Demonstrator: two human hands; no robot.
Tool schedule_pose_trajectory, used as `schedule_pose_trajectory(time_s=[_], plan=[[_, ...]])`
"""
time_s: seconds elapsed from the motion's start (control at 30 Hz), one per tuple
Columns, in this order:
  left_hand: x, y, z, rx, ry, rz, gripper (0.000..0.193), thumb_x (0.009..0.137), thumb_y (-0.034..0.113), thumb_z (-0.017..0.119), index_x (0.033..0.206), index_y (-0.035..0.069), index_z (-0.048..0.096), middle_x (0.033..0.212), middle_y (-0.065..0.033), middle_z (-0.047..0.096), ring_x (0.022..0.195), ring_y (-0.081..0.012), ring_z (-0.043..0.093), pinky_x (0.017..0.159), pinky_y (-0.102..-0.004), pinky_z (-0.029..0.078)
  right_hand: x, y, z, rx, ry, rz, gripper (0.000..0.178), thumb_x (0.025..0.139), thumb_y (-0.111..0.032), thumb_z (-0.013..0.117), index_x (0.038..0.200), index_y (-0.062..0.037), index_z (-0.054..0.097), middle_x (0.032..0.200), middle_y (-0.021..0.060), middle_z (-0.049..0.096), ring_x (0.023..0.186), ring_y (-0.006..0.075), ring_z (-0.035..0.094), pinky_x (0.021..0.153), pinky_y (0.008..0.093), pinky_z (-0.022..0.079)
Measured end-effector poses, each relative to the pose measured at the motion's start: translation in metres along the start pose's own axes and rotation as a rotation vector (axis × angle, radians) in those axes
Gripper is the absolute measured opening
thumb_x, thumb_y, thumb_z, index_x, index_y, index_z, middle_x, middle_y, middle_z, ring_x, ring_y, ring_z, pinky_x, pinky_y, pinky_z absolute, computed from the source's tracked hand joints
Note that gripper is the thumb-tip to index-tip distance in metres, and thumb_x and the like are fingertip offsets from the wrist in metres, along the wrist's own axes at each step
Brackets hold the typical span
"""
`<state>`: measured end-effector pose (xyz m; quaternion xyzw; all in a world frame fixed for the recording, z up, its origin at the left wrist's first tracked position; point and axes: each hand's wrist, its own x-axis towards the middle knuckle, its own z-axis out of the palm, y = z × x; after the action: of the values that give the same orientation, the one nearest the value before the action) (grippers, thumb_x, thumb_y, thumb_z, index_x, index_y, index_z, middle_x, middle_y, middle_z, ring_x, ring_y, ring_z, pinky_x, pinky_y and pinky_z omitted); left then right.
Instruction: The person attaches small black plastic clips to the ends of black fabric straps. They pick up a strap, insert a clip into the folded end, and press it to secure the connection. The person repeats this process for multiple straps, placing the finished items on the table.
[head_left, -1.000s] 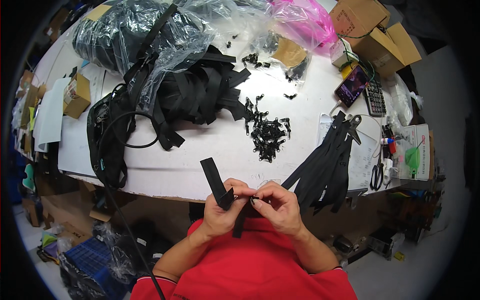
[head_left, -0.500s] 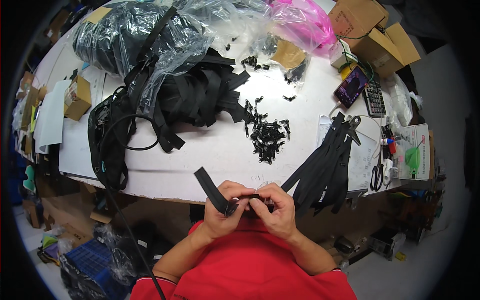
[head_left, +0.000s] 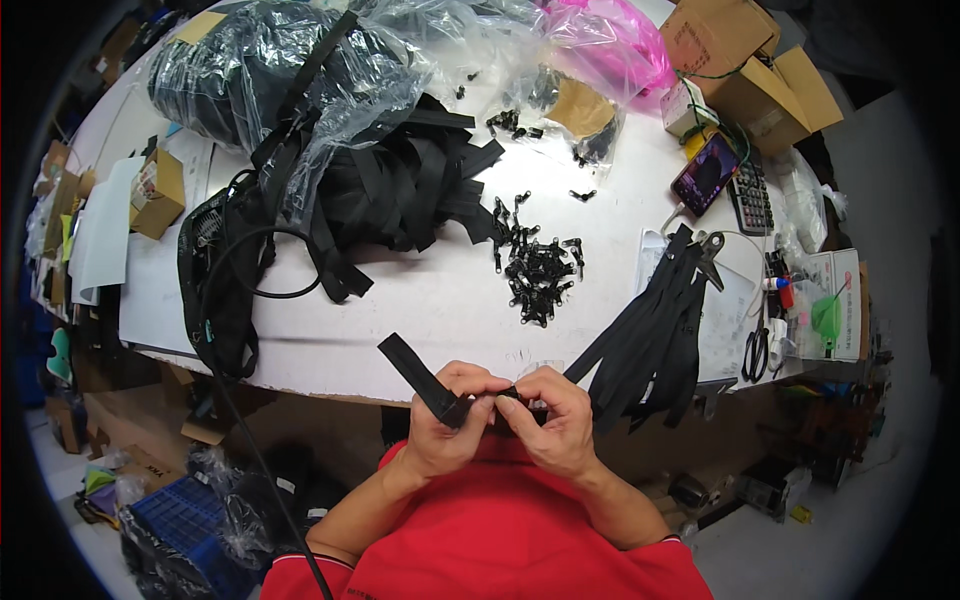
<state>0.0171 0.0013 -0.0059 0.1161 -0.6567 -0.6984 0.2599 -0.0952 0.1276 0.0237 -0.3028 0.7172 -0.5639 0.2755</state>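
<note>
Close to my body, at the table's front edge, both hands meet. My left hand (head_left: 447,425) is closed on a black zipper strip (head_left: 418,377), whose free end sticks up past the fingers to the left. My right hand (head_left: 551,420) pinches a small black piece (head_left: 511,392) against the strip's other end; it looks like a zipper slider, mostly hidden by the fingertips. A heap of black zipper sliders (head_left: 540,285) lies on the table ahead. To the right, a bundle of black zipper strips (head_left: 652,345) hangs over the edge, with a metal clamp (head_left: 711,262) at its top.
A large pile of black strips (head_left: 390,190) and plastic-wrapped black goods (head_left: 235,75) fill the back left. A black cable (head_left: 240,430) runs down the left side. At right are a phone (head_left: 705,173), calculator (head_left: 750,200), scissors (head_left: 756,353) and open cardboard boxes (head_left: 770,105).
The strip's free end has tipped a little further left and lower. My fingers have shifted slightly, and a bit more of the small black piece shows between them.
</note>
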Motion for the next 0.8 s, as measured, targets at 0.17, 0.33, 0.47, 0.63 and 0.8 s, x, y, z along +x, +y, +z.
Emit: schedule_pose_trajectory(time_s=[0.17,0.33,0.47,0.63,0.8], plan=[[0.002,-0.001,0.004,0.032,0.051,0.023,0.017,0.094,-0.009,0.060,0.108,-0.002,0.067,0.102,-0.0119,0.061,0.072,-0.0114,0.062,0.064,-0.0234,0.053,0.002,0.009,-0.004,-0.184,0.041,-0.205,0.012,0.084,-0.006,0.078,0.090,-0.0005,0.069,0.083,0.0073,0.067,0.074,0.0147,0.064,0.060,0.0270,0.050],[-0.003,-0.012,0.003,-0.119,0.043,-0.002,0.007,0.097,-0.001,0.061,0.104,-0.002,0.062,0.097,-0.0095,0.060,0.071,-0.0098,0.060,0.064,-0.0231,0.051,0.008,0.000,-0.009,-0.086,0.073,-0.204,0.013,0.083,-0.008,0.079,0.093,-0.0035,0.072,0.086,0.0066,0.067,0.072,0.0134,0.062,0.059,0.0258,0.047],[-0.002,0.001,0.001,-0.284,0.022,-0.316,0.010,0.100,0.009,0.063,0.105,0.002,0.060,0.084,-0.0005,0.058,0.064,-0.0041,0.051,0.056,-0.0191,0.041,0.007,0.007,-0.016,0.038,-0.090,-0.110,0.015,0.083,-0.009,0.080,0.096,-0.0042,0.073,0.085,0.0038,0.065,0.069,0.0099,0.059,0.057,0.0234,0.043],[0.005,0.006,-0.004,-0.509,-0.002,-0.651,0.012,0.100,0.016,0.065,0.103,0.006,0.060,0.074,0.0075,0.052,0.059,0.0008,0.042,0.051,-0.0176,0.029,-0.012,0.012,-0.010,0.156,-0.196,0.135,0.016,0.084,-0.011,0.081,0.095,-0.0038,0.071,0.082,0.0001,0.062,0.066,0.0058,0.054,0.057,0.0219,0.042],[0.009,-0.003,-0.003,-0.638,-0.047,-0.690,0.017,0.103,0.015,0.059,0.114,0.004,0.060,0.080,0.0036,0.055,0.059,-0.0024,0.043,0.052,-0.0194,0.032,-0.025,0.002,-0.006,0.017,-0.058,0.193,0.015,0.086,-0.012,0.078,0.089,-0.0022,0.068,0.073,-0.0010,0.062,0.061,0.0048,0.052,0.056,0.0233,0.042]])
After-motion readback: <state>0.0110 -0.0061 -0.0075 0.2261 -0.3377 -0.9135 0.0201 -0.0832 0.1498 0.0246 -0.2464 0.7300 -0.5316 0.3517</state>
